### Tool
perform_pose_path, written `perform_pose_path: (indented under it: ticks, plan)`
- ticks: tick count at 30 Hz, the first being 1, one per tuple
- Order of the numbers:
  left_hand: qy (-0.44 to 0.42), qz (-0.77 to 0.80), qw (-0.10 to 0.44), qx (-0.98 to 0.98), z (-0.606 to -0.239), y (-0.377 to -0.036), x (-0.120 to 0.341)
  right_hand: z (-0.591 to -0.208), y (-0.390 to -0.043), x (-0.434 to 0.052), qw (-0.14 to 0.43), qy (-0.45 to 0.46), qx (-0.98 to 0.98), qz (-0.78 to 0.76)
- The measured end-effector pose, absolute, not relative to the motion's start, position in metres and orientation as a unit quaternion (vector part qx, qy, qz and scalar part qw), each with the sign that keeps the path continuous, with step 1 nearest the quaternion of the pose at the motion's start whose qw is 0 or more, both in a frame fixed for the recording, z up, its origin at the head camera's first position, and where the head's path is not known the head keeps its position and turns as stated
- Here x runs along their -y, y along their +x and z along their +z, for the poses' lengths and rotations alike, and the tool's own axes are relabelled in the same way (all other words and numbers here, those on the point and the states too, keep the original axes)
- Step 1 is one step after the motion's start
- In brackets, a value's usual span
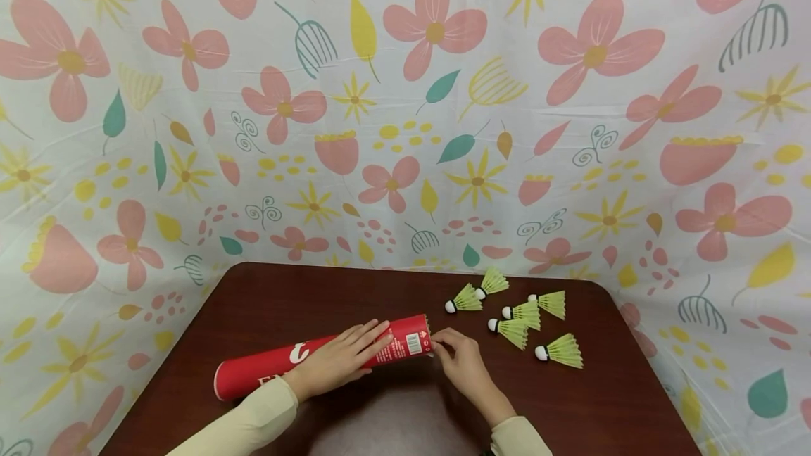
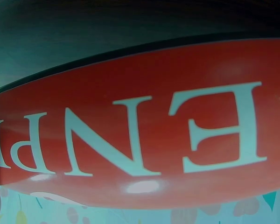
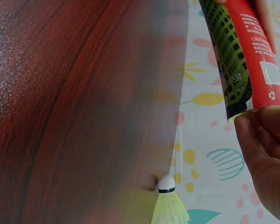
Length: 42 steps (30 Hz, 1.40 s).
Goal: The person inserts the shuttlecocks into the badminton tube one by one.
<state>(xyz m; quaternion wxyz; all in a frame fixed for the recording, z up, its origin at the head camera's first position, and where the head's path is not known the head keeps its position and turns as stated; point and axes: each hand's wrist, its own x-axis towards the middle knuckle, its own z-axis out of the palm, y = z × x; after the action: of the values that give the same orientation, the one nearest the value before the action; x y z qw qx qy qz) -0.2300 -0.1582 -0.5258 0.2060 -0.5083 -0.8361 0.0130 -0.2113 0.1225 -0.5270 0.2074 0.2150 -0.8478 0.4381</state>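
Note:
A red shuttlecock tube (image 1: 272,369) with white lettering lies slanted over the table, its right end raised. My left hand (image 1: 345,361) grips it from above near that end. Red tube wall (image 2: 163,130) fills most of the left wrist view. My right hand (image 1: 465,368) is at the tube's right end, thumb and fingers pinching there. In the right wrist view, the yellow-green skirt edge of a shuttlecock (image 3: 232,119) shows at the tube mouth by the right fingertips (image 3: 241,122). Yellow-green mesh is visible along the tube's dark side (image 3: 228,56); the tube's inside is hidden.
Several loose yellow-green shuttlecocks with white heads lie at the right of the dark brown table (image 1: 304,287), the nearest shuttlecock (image 1: 562,352) right of my right hand. A flowered cloth (image 1: 393,125) hangs behind the table and along its sides.

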Motion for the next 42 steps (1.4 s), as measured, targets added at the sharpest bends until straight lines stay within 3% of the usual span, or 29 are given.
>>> perform_pose_path:
  ticks: [15,30,42]
  plan:
    - [-0.502,0.024,0.192,0.843,-0.527,-0.233,0.163,-0.534,-0.208,-0.135,0.178,0.231,0.851,0.437]
    - [-0.499,0.02,0.187,0.846,-0.526,-0.233,0.166,-0.536,-0.204,-0.169,0.159,0.158,0.881,0.417]
    - [-0.501,0.016,0.188,0.845,-0.526,-0.231,0.166,-0.527,-0.205,-0.217,0.228,0.128,0.899,0.353]
